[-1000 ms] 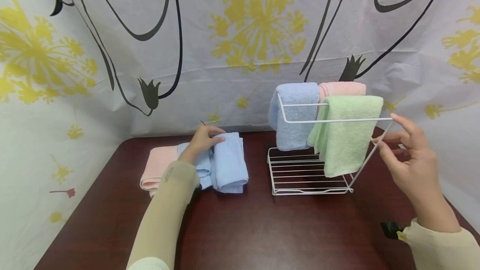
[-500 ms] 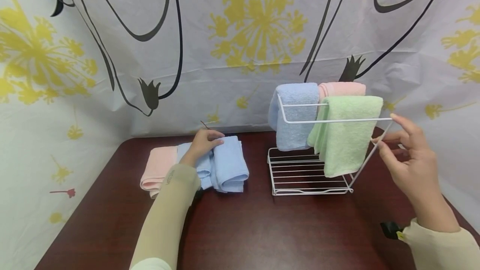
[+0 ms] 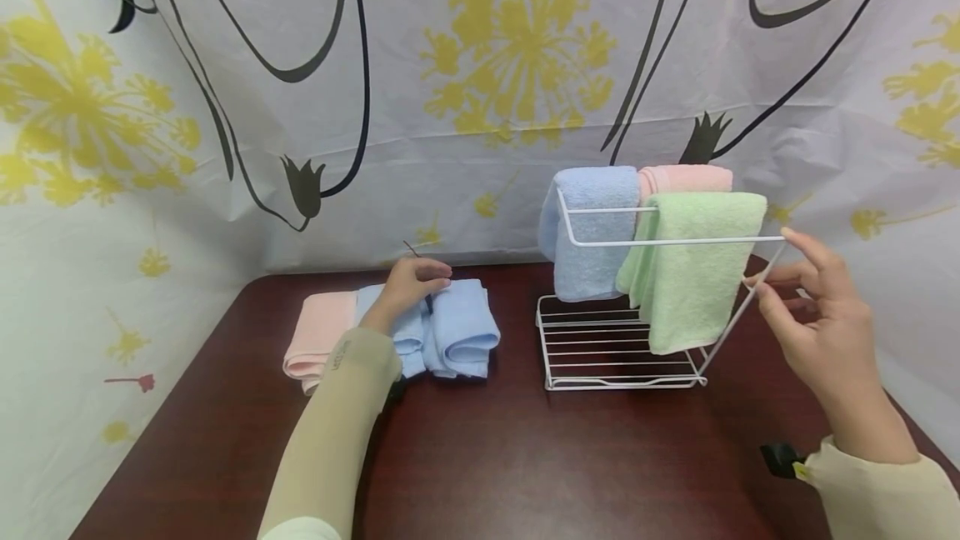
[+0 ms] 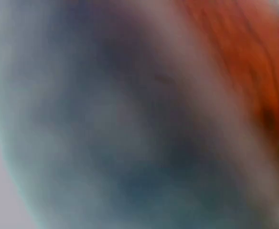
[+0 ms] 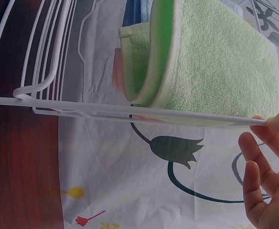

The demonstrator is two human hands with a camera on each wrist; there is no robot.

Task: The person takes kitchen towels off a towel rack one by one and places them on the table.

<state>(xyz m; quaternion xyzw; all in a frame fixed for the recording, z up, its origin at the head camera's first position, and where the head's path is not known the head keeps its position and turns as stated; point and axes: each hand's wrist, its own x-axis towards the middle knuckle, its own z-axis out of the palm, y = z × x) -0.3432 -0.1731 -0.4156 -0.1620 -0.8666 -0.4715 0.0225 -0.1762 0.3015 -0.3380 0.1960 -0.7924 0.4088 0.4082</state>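
Note:
At the left of the table, my left hand (image 3: 408, 283) pinches the far edge of a folded light-blue towel (image 3: 465, 327), whose near end bulges in a loose fold. Another folded blue towel (image 3: 408, 327) lies under that hand and forearm, beside a folded pink towel (image 3: 324, 330). My right hand (image 3: 825, 315) holds the right side of a white wire rack (image 3: 675, 241) between thumb and fingers, near its upper corner. Over the rack's bars hang a blue towel (image 3: 596, 257), a pink towel (image 3: 690, 178) and a green towel (image 3: 705, 273). The left wrist view is mostly blurred blue.
The rack's slatted base (image 3: 615, 357) stands on the dark red-brown table (image 3: 585, 465). A white cloth backdrop (image 3: 465, 173) with yellow and dark plant prints rises behind the table and along both sides.
The far edge of the light-blue towel has shifted slightly toward me with my left hand, and its near end bulges more. My right hand and the rack stay in place.

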